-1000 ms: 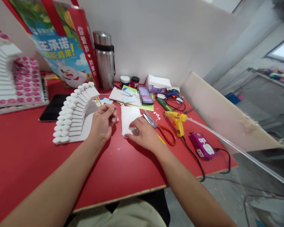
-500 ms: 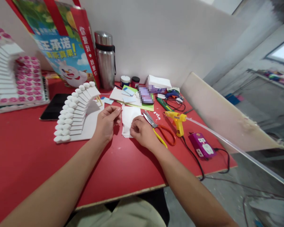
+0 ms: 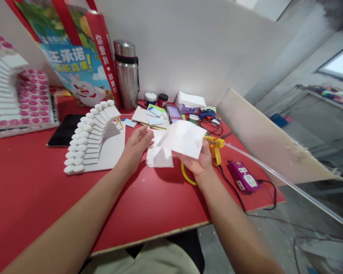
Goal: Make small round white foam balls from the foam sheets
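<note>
My right hand [image 3: 198, 161] is closed on the edge of a thin white paper sheet [image 3: 187, 139], holding it raised and tilted. Under it on the table lies a stack of white sheets [image 3: 160, 156]. To the left, my left hand [image 3: 137, 146] is curled with thumb and fingers close together; a small whitish bit seems to show at the fingertips, too small to name. Beside that hand stands a white model staircase [image 3: 94, 146] edged with white oval pieces. The raised sheet and my right hand hide most of the scissors, leaving a yellow handle [image 3: 185, 175] in view.
A yellow glue gun [image 3: 215, 152] with a long clear stick lies right of my right hand, near a purple power socket [image 3: 244, 177]. Behind are a steel flask [image 3: 127, 76], paint jars [image 3: 150, 99] and a printed bag [image 3: 74, 61]. A black tablet [image 3: 64, 129] lies at left.
My right hand has lifted a sheet from the stack and moved right, turning palm up. My left hand has shifted slightly right. The raised sheet now covers the scissor blades.
</note>
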### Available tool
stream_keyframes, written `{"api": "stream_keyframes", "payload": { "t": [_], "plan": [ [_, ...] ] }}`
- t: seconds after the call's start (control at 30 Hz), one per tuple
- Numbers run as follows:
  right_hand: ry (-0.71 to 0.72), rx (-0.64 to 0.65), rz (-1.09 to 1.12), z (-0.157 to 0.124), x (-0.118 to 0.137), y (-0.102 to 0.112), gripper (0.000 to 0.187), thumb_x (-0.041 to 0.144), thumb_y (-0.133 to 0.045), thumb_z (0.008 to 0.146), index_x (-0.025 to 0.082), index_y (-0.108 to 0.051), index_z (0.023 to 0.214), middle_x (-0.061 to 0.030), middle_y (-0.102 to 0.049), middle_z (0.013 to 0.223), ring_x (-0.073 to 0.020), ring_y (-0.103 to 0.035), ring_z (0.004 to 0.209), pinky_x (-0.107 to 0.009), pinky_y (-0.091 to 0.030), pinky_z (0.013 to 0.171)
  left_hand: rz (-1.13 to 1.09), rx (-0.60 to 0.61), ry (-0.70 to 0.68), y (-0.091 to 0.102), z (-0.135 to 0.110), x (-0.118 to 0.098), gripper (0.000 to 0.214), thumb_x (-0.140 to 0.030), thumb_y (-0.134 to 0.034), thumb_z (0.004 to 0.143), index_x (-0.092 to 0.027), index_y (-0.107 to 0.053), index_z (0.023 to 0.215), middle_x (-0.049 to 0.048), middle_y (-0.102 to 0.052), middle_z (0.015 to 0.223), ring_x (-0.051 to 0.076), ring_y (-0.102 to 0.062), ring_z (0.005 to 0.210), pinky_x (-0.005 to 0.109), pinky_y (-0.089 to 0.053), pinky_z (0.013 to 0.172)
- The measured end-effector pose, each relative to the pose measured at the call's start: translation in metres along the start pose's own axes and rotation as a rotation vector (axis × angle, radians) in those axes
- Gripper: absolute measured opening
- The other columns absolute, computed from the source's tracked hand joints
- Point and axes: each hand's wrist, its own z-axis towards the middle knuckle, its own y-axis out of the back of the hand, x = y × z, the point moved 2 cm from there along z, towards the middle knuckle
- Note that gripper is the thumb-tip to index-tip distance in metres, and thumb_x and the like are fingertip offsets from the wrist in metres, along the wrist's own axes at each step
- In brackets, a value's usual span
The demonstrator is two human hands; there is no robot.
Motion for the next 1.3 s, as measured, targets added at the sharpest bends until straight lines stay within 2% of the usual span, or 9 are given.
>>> {"api": "stream_keyframes", "payload": {
  "t": [0.07,0.2,0.4,0.5,0.63,0.8,1.0,1.13,1.3],
  "plan": [
    [-0.020,0.012,0.006,-0.002,-0.003,-0.001,0.045,0.045,-0.088,0.066,0.027,-0.071,0.104,-0.0015,-0.078,0.105,-0.0262,-0.068,0.107,-0.043,-0.060,0.086,-0.054,0.054,0.081,-0.005,-0.003,-0.001,0.057,-0.045,-0.077,0.085,-0.021,-0.056,0.132,0.0128,-0.064,0.130,0.023,-0.065,0.114,0.034,-0.053,0.093],
    [-0.041,-0.021,0.020,0.005,-0.006,-0.002,0.044,0.035,-0.094,0.059,0.024,-0.072,0.096,0.0002,-0.079,0.099,-0.0216,-0.070,0.094,-0.036,-0.061,0.083,-0.112,0.142,0.117,-0.009,-0.007,-0.004,0.078,-0.030,-0.084,0.076,-0.022,-0.048,0.144,0.0090,-0.071,0.111,0.020,-0.069,0.090,0.032,-0.055,0.078],
    [0.124,-0.203,0.189,0.016,0.010,0.004,0.019,0.012,-0.078,0.076,0.021,-0.067,0.088,0.0032,-0.072,0.085,-0.0107,-0.068,0.082,-0.023,-0.058,0.073,0.047,0.041,-0.105,0.007,-0.001,-0.010,0.044,-0.009,-0.070,0.065,-0.019,-0.076,0.108,0.0012,-0.068,0.083,0.013,-0.057,0.071,0.024,-0.045,0.062],
    [0.076,-0.141,0.285,0.012,0.013,-0.001,0.019,0.006,-0.072,0.079,0.020,-0.063,0.088,0.0033,-0.066,0.082,-0.0067,-0.062,0.072,-0.017,-0.054,0.064,0.125,0.130,-0.003,0.007,-0.005,-0.012,0.027,-0.014,-0.063,0.066,-0.017,-0.080,0.087,0.0001,-0.056,0.064,0.012,-0.046,0.058,0.025,-0.035,0.052],
    [-0.029,-0.005,0.309,0.006,0.006,-0.013,0.021,0.004,-0.071,0.076,0.018,-0.061,0.088,0.0021,-0.060,0.081,-0.0052,-0.053,0.065,-0.014,-0.050,0.059,0.227,0.351,0.173,-0.008,-0.016,-0.010,0.036,-0.018,-0.054,0.062,-0.015,-0.080,0.087,0.0002,-0.053,0.059,0.011,-0.039,0.050,0.026,-0.027,0.047],
    [-0.078,0.038,0.304,0.005,0.001,-0.018,0.022,0.004,-0.072,0.072,0.017,-0.061,0.086,0.0010,-0.057,0.080,-0.0056,-0.050,0.064,-0.014,-0.048,0.057,0.310,0.359,0.216,-0.015,-0.019,-0.006,0.041,-0.019,-0.053,0.060,-0.014,-0.080,0.091,0.0006,-0.056,0.064,0.012,-0.044,0.053,0.026,-0.030,0.051],
    [-0.028,0.062,0.154,0.004,0.003,-0.017,0.027,-0.003,-0.066,0.067,0.018,-0.064,0.085,0.0021,-0.057,0.081,-0.0038,-0.038,0.057,-0.014,-0.045,0.056,0.289,0.408,0.148,-0.008,-0.016,-0.003,0.039,-0.019,-0.051,0.070,-0.013,-0.079,0.096,0.0013,-0.054,0.067,0.013,-0.042,0.056,0.028,-0.029,0.052],
    [-0.027,0.054,0.033,0.004,-0.002,-0.020,0.029,0.000,-0.069,0.061,0.019,-0.068,0.083,0.0011,-0.059,0.082,-0.0076,-0.044,0.063,-0.019,-0.045,0.056,0.291,0.436,0.084,-0.010,-0.017,-0.003,0.036,-0.036,-0.049,0.091,-0.016,-0.078,0.096,0.0018,-0.053,0.068,0.015,-0.044,0.059,0.029,-0.032,0.053],
    [-0.020,0.099,-0.097,0.003,-0.008,-0.023,0.030,0.004,-0.074,0.059,0.019,-0.071,0.084,0.0019,-0.061,0.082,-0.0078,-0.043,0.062,-0.023,-0.045,0.060,0.430,0.385,-0.005,-0.015,-0.018,-0.005,0.031,-0.038,-0.050,0.095,-0.020,-0.075,0.090,0.0012,-0.055,0.067,0.017,-0.048,0.064,0.030,-0.038,0.060]
  ]
}}
